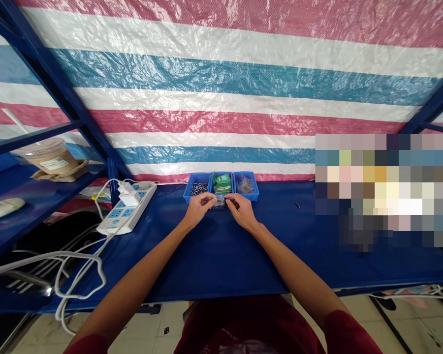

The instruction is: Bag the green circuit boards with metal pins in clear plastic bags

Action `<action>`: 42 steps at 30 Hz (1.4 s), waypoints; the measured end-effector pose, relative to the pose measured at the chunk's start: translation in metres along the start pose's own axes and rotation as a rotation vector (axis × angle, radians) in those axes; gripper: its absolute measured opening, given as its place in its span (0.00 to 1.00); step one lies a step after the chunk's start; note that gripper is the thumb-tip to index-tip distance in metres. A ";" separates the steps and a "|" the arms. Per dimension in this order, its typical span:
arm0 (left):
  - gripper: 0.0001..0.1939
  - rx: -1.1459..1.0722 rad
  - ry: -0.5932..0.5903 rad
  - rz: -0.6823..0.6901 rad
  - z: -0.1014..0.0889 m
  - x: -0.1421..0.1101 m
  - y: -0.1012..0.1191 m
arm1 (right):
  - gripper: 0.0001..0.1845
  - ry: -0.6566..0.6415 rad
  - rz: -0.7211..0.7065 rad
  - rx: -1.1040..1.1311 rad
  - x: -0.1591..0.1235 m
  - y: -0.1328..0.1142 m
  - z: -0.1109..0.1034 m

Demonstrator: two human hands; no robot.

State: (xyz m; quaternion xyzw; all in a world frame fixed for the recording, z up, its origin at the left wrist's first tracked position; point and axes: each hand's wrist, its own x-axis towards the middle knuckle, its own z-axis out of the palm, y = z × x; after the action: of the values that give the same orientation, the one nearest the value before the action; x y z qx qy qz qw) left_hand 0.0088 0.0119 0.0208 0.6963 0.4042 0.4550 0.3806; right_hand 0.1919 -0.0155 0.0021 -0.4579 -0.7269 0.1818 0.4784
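Note:
A small clear plastic bag [219, 201] is held between my two hands, just in front of three blue bins. My left hand [201, 206] pinches its left side and my right hand [241, 209] pinches its right side. What the bag contains is too small to make out. Behind my left hand, the left bin [187, 192] holds many small dark metal pieces [200, 189]. Green packets [222, 184] fill the middle bin [213, 179]. Clear plastic bags [245, 185] lie in the right bin [256, 191], behind my right hand.
A white power strip [127, 223] with plugs and looping cables [99, 275] lies at the left. One small dark piece [297, 204] rests on the blue table [221, 260]. A drink cup [51, 156] and a mouse [4, 208] sit on the left shelf. The far right is blurred out.

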 end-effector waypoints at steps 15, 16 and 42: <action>0.20 -0.115 -0.127 -0.116 0.000 0.003 -0.006 | 0.13 0.009 -0.061 -0.039 0.001 0.002 0.002; 0.21 -0.105 -0.100 -0.094 0.000 0.003 -0.005 | 0.13 0.014 -0.050 -0.046 0.001 0.002 0.001; 0.23 -0.162 -0.157 -0.232 -0.001 0.004 -0.002 | 0.14 -0.013 -0.032 0.075 0.001 -0.001 0.001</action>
State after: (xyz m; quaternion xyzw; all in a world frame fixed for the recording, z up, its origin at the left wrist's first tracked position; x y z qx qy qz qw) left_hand 0.0084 0.0170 0.0206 0.6454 0.4131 0.3833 0.5157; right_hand 0.1905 -0.0148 0.0032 -0.4268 -0.7297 0.2045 0.4934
